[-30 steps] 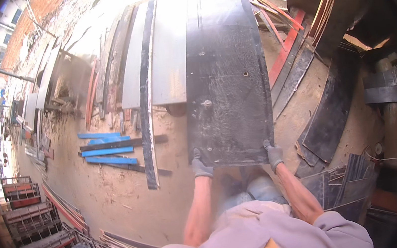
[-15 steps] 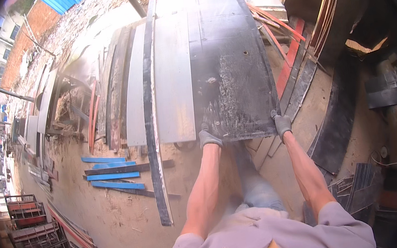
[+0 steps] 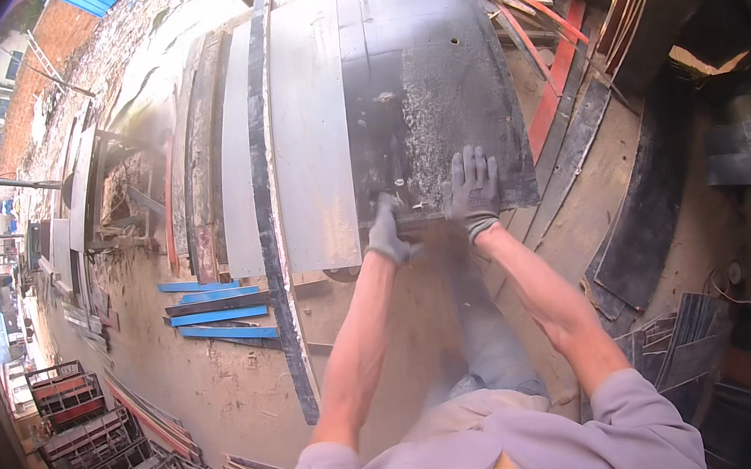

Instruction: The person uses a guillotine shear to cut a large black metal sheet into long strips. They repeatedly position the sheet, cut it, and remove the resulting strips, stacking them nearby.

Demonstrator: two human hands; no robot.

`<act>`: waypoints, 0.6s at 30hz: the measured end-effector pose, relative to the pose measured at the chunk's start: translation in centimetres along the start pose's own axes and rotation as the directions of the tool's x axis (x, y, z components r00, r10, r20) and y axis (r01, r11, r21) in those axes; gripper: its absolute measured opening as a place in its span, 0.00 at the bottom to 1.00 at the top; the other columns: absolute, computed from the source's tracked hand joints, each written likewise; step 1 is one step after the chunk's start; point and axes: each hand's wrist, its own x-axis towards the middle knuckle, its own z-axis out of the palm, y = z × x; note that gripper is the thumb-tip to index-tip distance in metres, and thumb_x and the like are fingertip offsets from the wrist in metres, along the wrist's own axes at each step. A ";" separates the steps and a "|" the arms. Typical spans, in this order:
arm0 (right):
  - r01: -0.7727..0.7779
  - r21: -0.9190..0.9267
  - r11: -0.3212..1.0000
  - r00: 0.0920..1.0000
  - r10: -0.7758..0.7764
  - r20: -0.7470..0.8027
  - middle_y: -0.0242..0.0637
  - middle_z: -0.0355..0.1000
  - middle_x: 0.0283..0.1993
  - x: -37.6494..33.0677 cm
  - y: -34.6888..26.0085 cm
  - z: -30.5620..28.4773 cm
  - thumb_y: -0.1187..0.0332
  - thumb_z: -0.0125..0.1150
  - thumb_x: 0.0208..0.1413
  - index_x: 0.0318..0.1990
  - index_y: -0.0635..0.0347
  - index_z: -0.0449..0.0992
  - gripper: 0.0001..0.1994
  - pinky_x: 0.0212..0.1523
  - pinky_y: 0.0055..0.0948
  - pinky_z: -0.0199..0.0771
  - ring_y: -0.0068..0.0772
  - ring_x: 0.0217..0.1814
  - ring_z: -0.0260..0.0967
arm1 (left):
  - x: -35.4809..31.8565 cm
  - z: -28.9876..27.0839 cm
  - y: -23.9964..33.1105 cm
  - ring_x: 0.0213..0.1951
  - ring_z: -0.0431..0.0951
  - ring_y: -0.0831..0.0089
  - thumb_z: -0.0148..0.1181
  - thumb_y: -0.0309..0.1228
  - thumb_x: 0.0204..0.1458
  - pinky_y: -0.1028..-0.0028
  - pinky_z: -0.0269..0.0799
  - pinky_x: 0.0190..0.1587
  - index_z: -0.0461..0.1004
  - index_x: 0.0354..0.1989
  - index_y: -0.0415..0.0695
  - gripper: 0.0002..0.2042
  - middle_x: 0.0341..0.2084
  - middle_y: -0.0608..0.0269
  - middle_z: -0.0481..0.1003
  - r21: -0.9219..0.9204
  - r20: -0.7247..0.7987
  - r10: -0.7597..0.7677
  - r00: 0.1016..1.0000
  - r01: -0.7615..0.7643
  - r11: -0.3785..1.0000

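Observation:
A long, scuffed black board (image 3: pixel 461 90) stretches away in front of me, with a small hole in its surface. My left hand (image 3: pixel 385 233), in a grey glove, grips the near edge of this board by its left corner; some of its fingers are hidden or blurred. On the board's top face, close to the near edge, my right hand (image 3: pixel 472 191) lies flat with its gloved fingers stretched out. Directly left of the board is a pale grey panel (image 3: pixel 311 139), and a long narrow black strip (image 3: pixel 262 164) with a whitish edge runs beside that panel.
Blue strips (image 3: pixel 227 331) and dark ones lie on the ground at left. Red and black frames (image 3: pixel 89 434) are stacked at lower left. Red bars (image 3: pixel 558 106) and planks lie right of the board. A curved black sheet (image 3: pixel 643 209) rests farther right.
My right hand has left the board's right corner and moved left onto its top face, fingers spread. My left hand stays at the left corner. The board's near edge sits slightly farther away.

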 end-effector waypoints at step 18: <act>0.031 -0.101 0.994 0.998 -0.037 -0.058 0.55 0.58 0.67 20.9 3.8 3.5 0.56 0.48 0.58 0.63 0.65 0.63 0.29 0.70 0.57 0.44 0.56 0.70 0.52 | 9.8 1.4 18.0 0.55 0.76 0.60 0.63 0.28 0.50 0.65 0.72 0.56 0.82 0.37 0.46 0.06 0.47 0.58 0.79 0.555 0.719 0.695 -0.020 -0.585 -0.591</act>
